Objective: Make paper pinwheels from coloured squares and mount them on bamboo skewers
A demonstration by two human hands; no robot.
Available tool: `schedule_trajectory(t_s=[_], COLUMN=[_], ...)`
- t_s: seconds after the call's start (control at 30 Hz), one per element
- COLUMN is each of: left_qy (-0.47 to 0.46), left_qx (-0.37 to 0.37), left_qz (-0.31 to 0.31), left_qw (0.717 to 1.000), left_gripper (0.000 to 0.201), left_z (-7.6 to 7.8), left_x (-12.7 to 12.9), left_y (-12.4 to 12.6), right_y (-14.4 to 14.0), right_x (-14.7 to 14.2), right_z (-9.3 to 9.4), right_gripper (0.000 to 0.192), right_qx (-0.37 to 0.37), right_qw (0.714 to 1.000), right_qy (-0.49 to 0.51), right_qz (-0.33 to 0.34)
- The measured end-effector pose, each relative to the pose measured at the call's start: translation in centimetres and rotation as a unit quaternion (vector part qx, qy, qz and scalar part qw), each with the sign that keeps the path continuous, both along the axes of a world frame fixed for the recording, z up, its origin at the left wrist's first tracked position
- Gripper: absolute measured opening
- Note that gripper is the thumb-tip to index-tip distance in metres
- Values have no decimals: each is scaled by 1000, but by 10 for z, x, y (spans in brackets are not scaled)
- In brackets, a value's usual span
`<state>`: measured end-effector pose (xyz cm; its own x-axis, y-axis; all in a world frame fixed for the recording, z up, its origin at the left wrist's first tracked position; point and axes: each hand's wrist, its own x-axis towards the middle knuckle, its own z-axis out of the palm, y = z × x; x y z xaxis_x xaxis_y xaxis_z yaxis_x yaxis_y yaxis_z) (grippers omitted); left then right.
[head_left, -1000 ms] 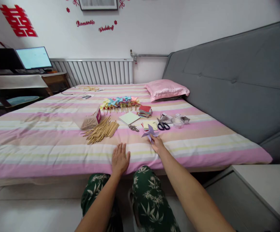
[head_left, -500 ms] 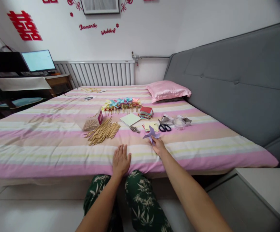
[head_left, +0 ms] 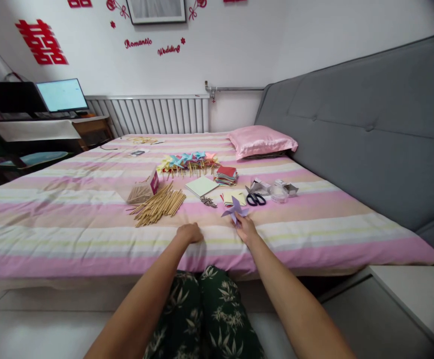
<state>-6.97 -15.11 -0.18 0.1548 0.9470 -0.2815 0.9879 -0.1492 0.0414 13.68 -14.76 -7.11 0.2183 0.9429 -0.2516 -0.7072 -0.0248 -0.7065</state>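
Head camera: the right hand pinches a small purple paper pinwheel in its fingers, holding it just above the striped bed, close to the near edge. The left hand rests curled on the bed near that same edge, and I cannot tell if it holds anything. A pile of wooden sticks and black scissors lie a bit farther in toward the middle of the bed.

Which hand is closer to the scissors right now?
Right. The right hand, holding a purple pinwheel, sits just before the scissors; the left hand rests farther left on the bed.
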Motion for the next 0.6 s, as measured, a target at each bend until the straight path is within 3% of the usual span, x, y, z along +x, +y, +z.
schedule_trajectory(t_s=[0.1,0.23,0.4,0.6], left_qy=[10,23,35,23], left_qx=[-4,57,161,274], left_qz=[16,68,137,137], left_qw=[1000,996,977,951], left_gripper=[33,33,25,35], left_z=[10,10,12,6], left_x=[7,10,-7,-26], left_y=[10,17,41,73], right_y=[1,1,1,0], right_x=[0,1,2,2], right_z=[0,-2,-7,-9], right_gripper=[31,31,27,13], right_qx=[0,2,12,38], right_qw=[1000,1000,1000,998], right_qy=[1,8,24,43], right_qz=[2,0,3,-3])
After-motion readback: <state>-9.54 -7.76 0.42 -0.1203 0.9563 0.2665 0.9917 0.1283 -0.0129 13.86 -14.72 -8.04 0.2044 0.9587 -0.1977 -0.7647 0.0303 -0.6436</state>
